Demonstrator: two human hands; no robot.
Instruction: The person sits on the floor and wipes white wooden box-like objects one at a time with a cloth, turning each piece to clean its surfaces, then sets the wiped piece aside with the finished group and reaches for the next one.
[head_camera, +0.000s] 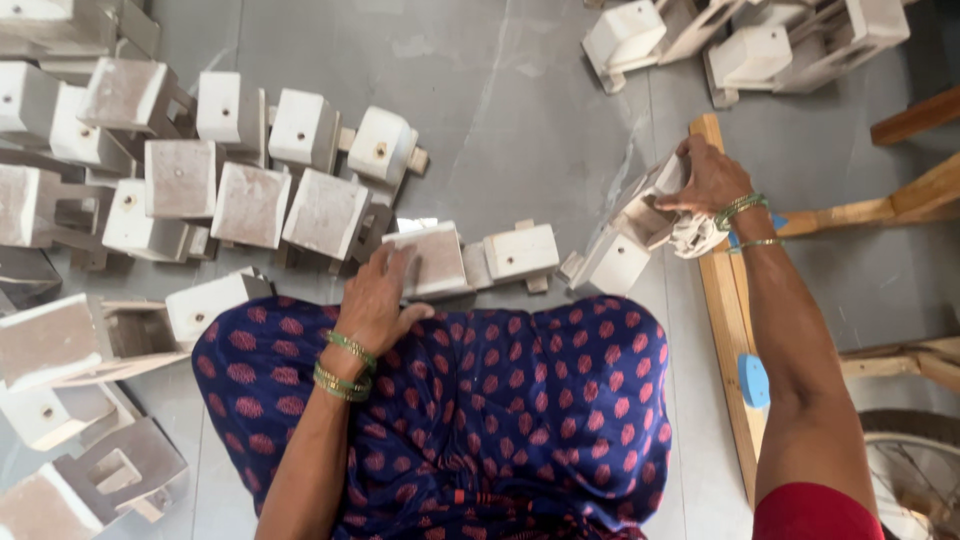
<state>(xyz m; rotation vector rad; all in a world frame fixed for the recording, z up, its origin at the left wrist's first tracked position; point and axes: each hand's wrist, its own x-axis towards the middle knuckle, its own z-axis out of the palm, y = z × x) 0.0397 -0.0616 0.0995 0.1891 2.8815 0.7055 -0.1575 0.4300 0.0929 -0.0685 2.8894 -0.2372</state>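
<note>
Grey floor spreads under rows of white wooden blocks, where the left hand (375, 300) lies flat on the block piece (432, 260) just ahead, while the right hand (710, 180) grips another wooden assembly (630, 235), its long axis slanting toward the plank (725, 300).

At your far left, a crowd of white wooden blocks (180, 170) on grey floor (520, 110). Right: wooden plank (725, 300), blue disc (754, 380). Near right, a wheel (915, 470).
</note>
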